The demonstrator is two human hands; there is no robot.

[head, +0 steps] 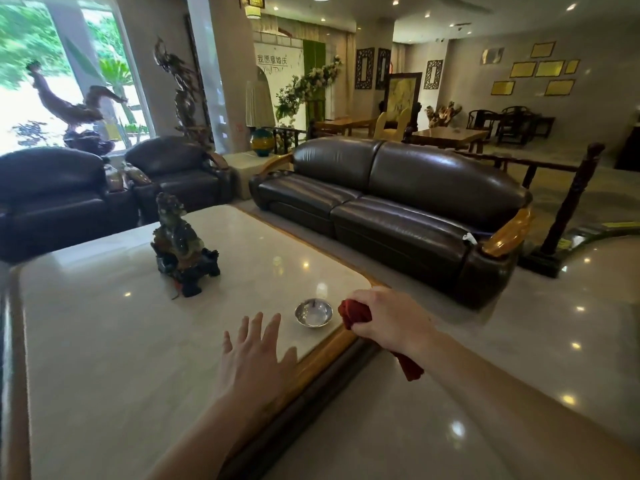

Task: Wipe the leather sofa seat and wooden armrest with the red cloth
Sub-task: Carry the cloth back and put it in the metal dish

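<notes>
Centrally, the red cloth (356, 312) sits bunched in the right hand (388, 317), whose grip is clamped on it, a tail hanging below the wrist. The left hand (254, 358), fingers spread apart, hovers over the desk (104, 341) near a metal bowl (313, 312). Beyond stands the leather sofa (391, 209), with its wooden armrest (507, 233).
</notes>
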